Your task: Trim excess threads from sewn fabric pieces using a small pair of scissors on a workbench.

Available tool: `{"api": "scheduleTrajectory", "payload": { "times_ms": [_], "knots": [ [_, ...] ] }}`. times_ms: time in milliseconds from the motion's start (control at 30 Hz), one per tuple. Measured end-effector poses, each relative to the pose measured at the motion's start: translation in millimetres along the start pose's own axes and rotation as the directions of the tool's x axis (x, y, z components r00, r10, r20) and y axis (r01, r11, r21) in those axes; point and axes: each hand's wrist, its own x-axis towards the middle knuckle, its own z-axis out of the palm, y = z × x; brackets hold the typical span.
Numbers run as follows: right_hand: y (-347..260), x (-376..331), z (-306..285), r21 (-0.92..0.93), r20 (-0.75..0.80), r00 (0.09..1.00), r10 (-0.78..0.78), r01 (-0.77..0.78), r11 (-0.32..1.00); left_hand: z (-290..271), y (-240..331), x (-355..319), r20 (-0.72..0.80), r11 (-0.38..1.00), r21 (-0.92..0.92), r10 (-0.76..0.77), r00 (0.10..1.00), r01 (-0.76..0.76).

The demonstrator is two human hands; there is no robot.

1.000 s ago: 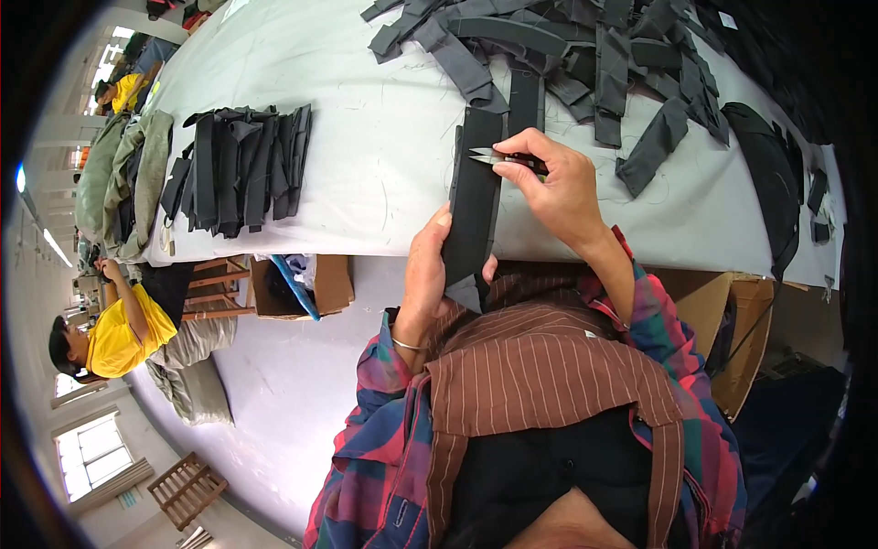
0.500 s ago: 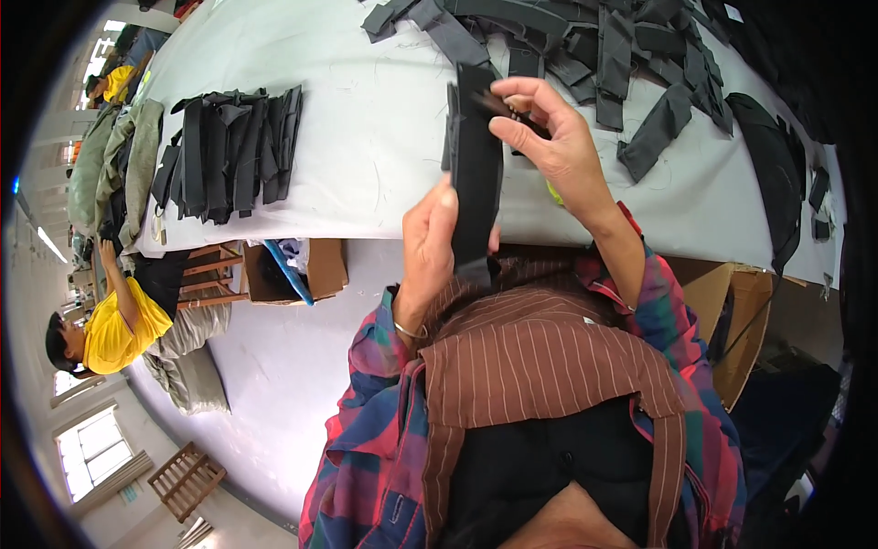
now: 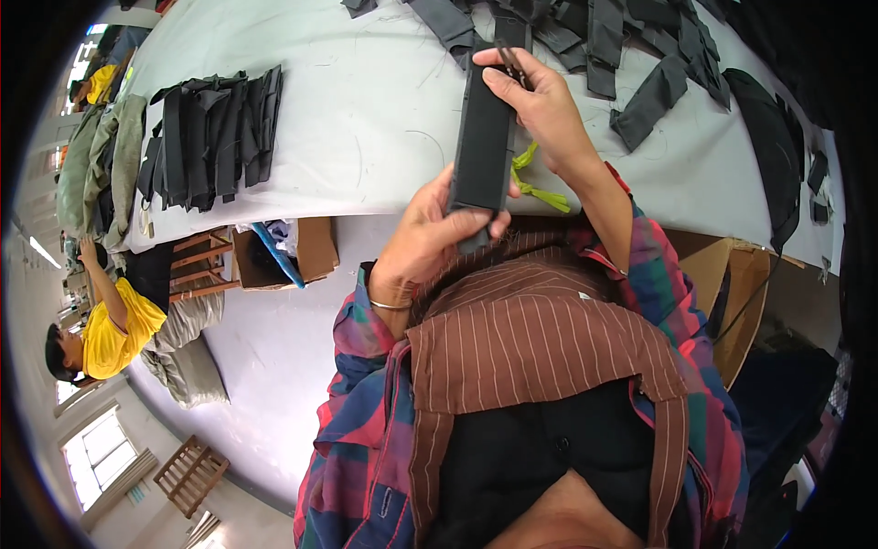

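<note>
I hold a long black fabric strip (image 3: 482, 137) upright over the edge of a pale grey table (image 3: 366, 110). My left hand (image 3: 430, 238) grips its lower end. My right hand (image 3: 540, 101) is at its upper end, pinching small dark snips (image 3: 514, 64) against the cloth. A yellow-green cord (image 3: 540, 183) hangs below my right wrist.
A neat stack of black strips (image 3: 215, 133) lies at the table's left. Several loose black pieces (image 3: 640, 64) are scattered at the top right. An open cardboard box (image 3: 293, 252) stands under the table, another box (image 3: 741, 293) at right. A person in yellow (image 3: 105, 320) sits at far left.
Both hands and the strip have shifted up and away across the table edge; my right hand has slid further toward the strip's upper end.
</note>
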Motion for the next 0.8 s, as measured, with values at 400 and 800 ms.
{"api": "scheduleTrajectory", "payload": {
  "times_ms": [400, 800],
  "knots": [
    [-41, -55, 16, -0.718, 0.225, 0.931, -0.288, 0.358, 0.597, -16, -14, 8, -0.456, 0.967, 0.208, 0.228, 0.86, -0.146],
    [-39, -62, 27, -0.678, 0.302, 0.876, -0.377, 0.475, 0.56, -24, -23, 8, -0.491, 0.877, 0.469, 0.355, 0.795, -0.102]
  ]
}}
